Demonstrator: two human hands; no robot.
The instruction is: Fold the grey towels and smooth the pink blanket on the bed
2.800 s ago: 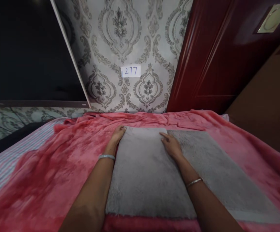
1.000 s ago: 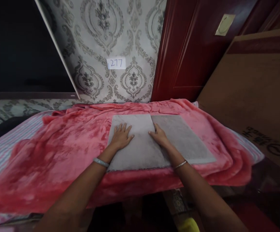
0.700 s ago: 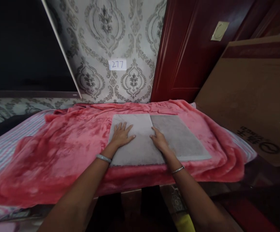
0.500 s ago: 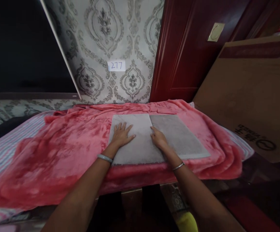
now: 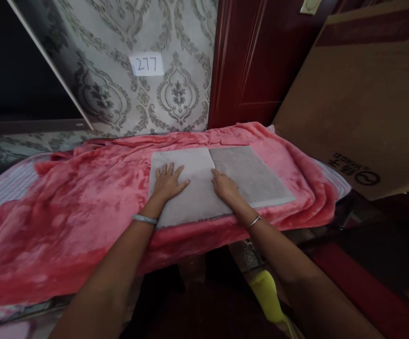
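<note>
A grey plush cloth [image 5: 264, 174] lies spread on a pink fleece blanket [image 5: 94, 188]. A lighter section covers its left part, and a straight edge or fold line runs down its middle. On the lighter section my left hand [image 5: 169, 182] rests flat with its fingers spread, a bangle at the wrist. My right hand [image 5: 224, 186] is at the middle line, its index finger stretched forward along that edge. Its other fingers are curled in and seem to pinch the cloth, though their tips are partly hidden.
A large cardboard box [image 5: 353, 103] stands at the right, beside a dark red door [image 5: 247, 56]. A black screen [image 5: 17, 75] is at the upper left. Patterned wallpaper behind bears a paper label [image 5: 147, 64] reading 277. Something yellow-green [image 5: 266, 294] is below the blanket's front edge.
The whole view has shifted, so the scene sits higher and further left. Both hands keep nearly the same places on the grey cloth.
</note>
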